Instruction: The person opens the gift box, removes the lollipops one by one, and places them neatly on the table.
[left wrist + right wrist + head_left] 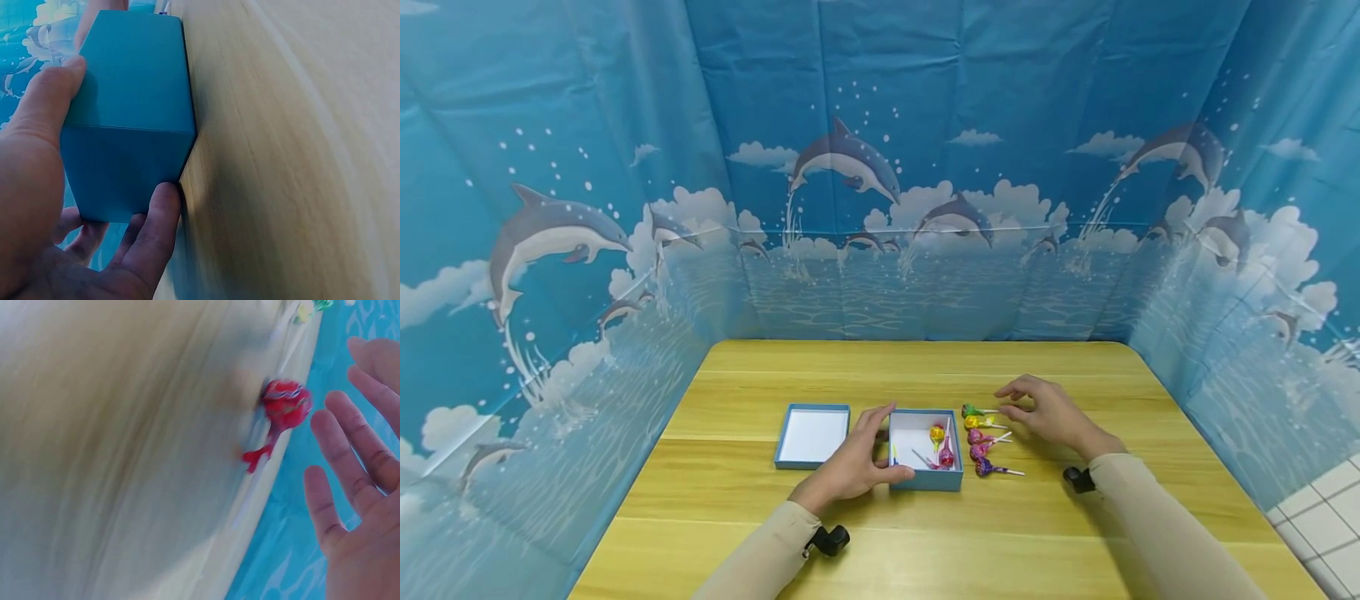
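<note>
Just left of the right hand [1051, 414], whose open, relaxed grip holds nothing, wrapped lollipops [981, 437] lie on the wooden bench [737, 500], sticks pointing right, while the left hand [857, 460] grips the open blue cardboard box [925, 481].

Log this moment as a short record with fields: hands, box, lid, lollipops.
left hand: grips the near-left corner of the blue box
right hand: open, fingers spread over the loose lollipops, holding none
blue box: open, white inside, on the wooden table
in the box: a yellow lollipop and a pink one
lid: lies upturned, left of the box
loose lollipops: about five in a row, right of the box
</note>
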The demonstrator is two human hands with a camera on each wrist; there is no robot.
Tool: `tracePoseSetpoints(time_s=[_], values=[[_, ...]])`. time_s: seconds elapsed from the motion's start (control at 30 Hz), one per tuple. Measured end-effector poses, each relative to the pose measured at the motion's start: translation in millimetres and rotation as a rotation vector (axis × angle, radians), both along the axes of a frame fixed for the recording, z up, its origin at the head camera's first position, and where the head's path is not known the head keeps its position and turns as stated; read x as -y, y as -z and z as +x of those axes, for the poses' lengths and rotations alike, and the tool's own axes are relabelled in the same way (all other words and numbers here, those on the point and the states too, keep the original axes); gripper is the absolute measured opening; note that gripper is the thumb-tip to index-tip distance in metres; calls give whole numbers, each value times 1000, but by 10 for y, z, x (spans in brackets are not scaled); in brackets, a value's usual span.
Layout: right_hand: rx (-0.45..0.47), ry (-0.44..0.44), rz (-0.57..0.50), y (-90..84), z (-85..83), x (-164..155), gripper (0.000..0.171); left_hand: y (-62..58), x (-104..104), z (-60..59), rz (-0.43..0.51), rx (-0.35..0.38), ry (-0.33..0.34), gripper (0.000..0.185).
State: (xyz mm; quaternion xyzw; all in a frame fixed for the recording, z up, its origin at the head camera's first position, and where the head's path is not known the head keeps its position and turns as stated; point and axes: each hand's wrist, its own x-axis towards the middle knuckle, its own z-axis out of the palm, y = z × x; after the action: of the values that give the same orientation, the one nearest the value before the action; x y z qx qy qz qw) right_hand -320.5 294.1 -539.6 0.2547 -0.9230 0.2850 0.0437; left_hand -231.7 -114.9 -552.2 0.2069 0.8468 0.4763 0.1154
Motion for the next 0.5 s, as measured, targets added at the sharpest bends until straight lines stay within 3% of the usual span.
tracePoseSetpoints(time_s=[0.23,0.5], values=[[-46,-69,-5,-109,51,158,26,-20,0,2,-30,-17,-1,112],[-29,-142,16,-235,121,359,29,-1,4,14,-2,13,-5,112]])
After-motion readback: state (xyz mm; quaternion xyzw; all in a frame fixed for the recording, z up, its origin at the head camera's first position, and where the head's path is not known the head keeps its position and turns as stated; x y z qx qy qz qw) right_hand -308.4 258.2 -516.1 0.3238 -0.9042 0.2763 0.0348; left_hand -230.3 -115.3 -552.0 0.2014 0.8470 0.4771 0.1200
